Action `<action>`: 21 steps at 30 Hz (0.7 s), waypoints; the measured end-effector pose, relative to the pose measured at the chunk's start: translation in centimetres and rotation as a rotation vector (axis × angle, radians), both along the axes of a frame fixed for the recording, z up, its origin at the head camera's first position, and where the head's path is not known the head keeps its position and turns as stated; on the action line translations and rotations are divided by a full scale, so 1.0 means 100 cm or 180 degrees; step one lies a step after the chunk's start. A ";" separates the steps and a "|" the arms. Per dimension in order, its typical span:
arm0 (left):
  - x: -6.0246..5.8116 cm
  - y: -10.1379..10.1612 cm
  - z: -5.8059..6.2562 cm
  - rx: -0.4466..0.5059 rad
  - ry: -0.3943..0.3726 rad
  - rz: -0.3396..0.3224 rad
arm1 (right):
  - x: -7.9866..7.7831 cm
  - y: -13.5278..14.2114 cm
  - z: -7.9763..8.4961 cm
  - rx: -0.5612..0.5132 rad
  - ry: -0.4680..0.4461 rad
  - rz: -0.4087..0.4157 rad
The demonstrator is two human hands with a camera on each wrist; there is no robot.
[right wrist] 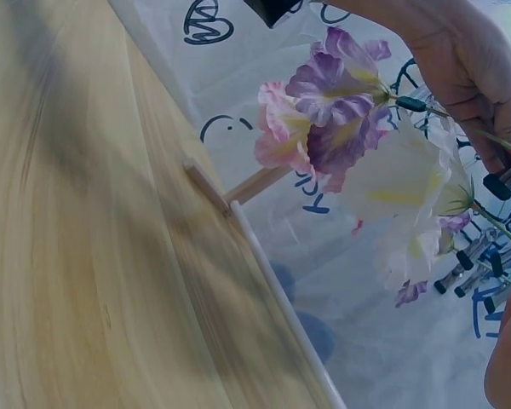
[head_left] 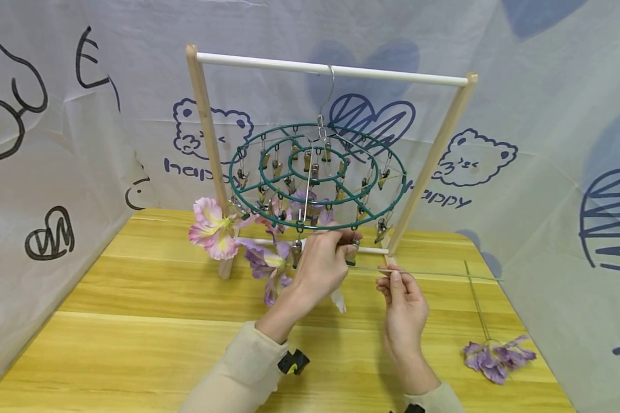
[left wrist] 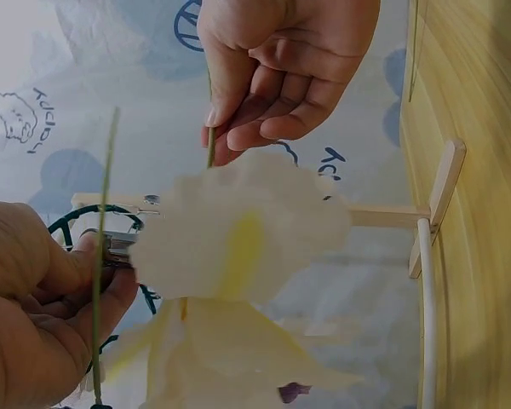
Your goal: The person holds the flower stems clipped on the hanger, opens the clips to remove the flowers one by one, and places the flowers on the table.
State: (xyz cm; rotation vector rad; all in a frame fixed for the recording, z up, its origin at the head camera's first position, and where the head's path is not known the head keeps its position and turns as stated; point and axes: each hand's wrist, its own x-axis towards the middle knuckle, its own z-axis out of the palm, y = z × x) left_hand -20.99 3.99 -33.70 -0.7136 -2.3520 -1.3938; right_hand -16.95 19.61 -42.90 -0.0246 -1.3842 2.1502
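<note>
My left hand (head_left: 320,261) pinches a metal clip (head_left: 354,251) that hangs from the front of a green round drying rack (head_left: 310,202). To its right, my right hand (head_left: 405,310) holds a thin green stem (head_left: 439,273) between thumb and fingers. This stem belongs to a white artificial flower (left wrist: 238,230) with a yellow centre, mostly hidden behind my left hand in the head view. In the right wrist view, the white flower (right wrist: 400,183) is beside the clip. Whether the clip has closed on the stem cannot be seen.
A pink flower (head_left: 214,228) and a purple flower (head_left: 267,261) hang at the rack's left. Another purple flower (head_left: 498,358) lies on the table's right side. The rack hangs by a hook from the white bar (head_left: 268,62) of a wooden stand (head_left: 206,123). Several other clips dangle around.
</note>
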 end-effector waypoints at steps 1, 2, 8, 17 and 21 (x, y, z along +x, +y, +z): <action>0.000 0.000 0.000 -0.0005 -0.0002 -0.0005 | 0.000 0.000 0.000 0.0000 -0.0007 -0.0014; 0.000 0.000 0.000 -0.0009 -0.0003 -0.0010 | 0.001 0.001 -0.001 0.0004 -0.0011 -0.0029; 0.000 0.000 -0.001 -0.0019 -0.0019 -0.0025 | 0.002 0.005 -0.002 -0.0016 0.0028 -0.0068; 0.000 0.000 -0.002 0.0039 -0.0018 -0.0074 | 0.005 0.014 -0.003 -0.0044 -0.0145 -0.0141; -0.001 -0.001 -0.003 0.0056 0.0015 -0.0076 | 0.007 0.019 -0.003 -0.0057 -0.0173 -0.0150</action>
